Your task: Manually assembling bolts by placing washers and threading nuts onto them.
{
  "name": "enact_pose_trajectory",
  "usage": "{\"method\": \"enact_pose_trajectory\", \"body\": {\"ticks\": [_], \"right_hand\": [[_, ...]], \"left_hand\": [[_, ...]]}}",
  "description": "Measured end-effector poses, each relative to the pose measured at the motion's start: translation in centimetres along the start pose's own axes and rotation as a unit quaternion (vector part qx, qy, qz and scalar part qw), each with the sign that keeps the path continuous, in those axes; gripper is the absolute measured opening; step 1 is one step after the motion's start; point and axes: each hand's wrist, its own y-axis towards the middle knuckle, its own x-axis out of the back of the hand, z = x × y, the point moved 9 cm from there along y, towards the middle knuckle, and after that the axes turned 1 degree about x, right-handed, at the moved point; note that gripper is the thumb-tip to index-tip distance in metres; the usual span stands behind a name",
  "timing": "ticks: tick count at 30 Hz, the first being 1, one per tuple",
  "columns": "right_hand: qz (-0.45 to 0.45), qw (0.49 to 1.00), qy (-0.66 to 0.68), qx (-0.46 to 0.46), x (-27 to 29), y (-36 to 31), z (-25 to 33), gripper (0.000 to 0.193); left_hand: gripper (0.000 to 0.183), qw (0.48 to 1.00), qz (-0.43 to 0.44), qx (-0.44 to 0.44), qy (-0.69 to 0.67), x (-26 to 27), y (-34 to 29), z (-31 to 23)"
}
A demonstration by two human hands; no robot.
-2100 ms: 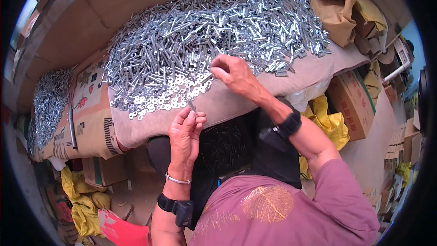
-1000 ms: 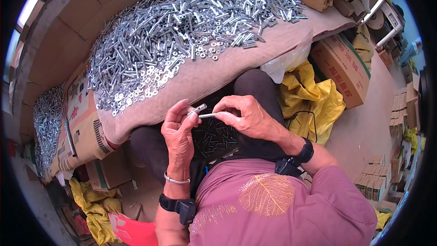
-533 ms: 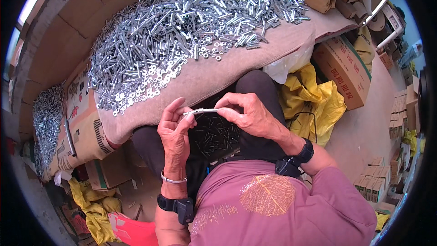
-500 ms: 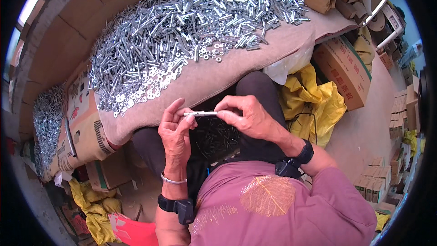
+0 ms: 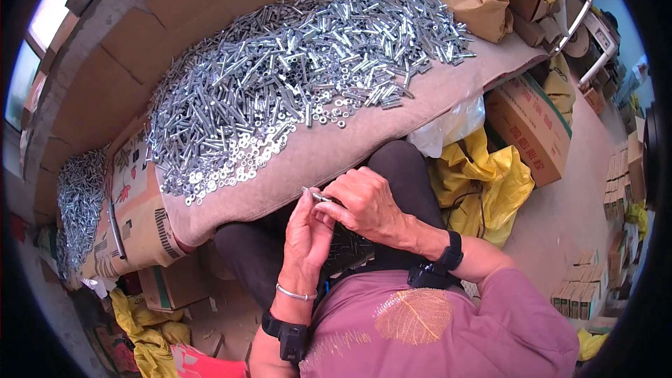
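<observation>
My two hands meet over my lap, just off the near edge of the cushioned surface. Between them is a slim silvery anchor bolt [image 5: 320, 197], mostly covered by fingers. My left hand [image 5: 306, 229] pinches its left end with thumb and fingertips, and the fingers stand nearly upright. From the right, my right hand [image 5: 365, 204] curls over the other end, thumb pressed along it. Beyond both hands lies a wide heap of metal bolts and sleeves [image 5: 315, 49]. Loose washers [image 5: 245, 161] spread along the heap's near edge.
The pink-brown padded surface [image 5: 392, 129] holds the heap. A second metal pile [image 5: 80, 196] and a dark rod [image 5: 114, 224] lie at left. To the right are a yellow sack [image 5: 490, 182] and a cardboard carton [image 5: 528, 129]; small boxes [image 5: 581, 287] stack farther off.
My hands have drawn together; the left moved right and the right turned over the bolt. Its shaft, in plain sight before, is now mostly covered. The view has shifted slightly.
</observation>
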Motion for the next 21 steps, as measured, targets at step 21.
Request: {"method": "enact_pose_trajectory", "body": {"ticks": [21], "right_hand": [[0.145, 0.98, -0.098, 0.1, -13.4, 8.2, -2.1, 0.035]], "left_hand": [[0.03, 0.978, -0.054, -0.102, 0.171, 4.1, -4.6, -6.6]]}}
